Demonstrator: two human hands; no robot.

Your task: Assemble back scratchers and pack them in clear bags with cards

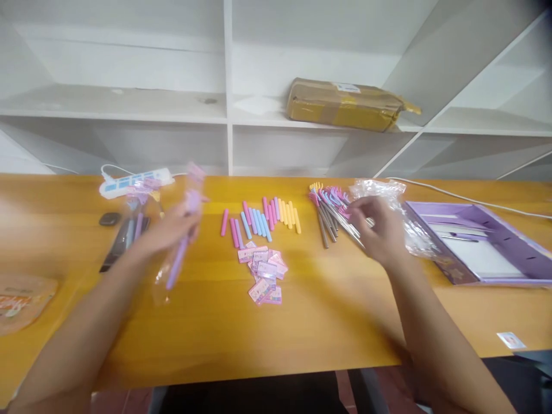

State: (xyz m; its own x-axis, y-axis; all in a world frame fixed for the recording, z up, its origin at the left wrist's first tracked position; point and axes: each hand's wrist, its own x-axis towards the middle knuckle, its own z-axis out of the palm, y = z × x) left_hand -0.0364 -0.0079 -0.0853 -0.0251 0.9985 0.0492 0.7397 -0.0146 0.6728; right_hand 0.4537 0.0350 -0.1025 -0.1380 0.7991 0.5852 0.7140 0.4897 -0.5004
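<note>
The 1 camera sits on the person's head and looks forward and down from near by, taking in the shelves [228, 86] across the frame's top, the desk [319, 339] below, and left hand [183, 221] and right hand [379, 227] either side of centre.

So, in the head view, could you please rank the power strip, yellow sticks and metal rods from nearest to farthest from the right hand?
1. Metal rods: just left of the right hand.
2. Yellow sticks: farther left.
3. Power strip: far back left.
</note>
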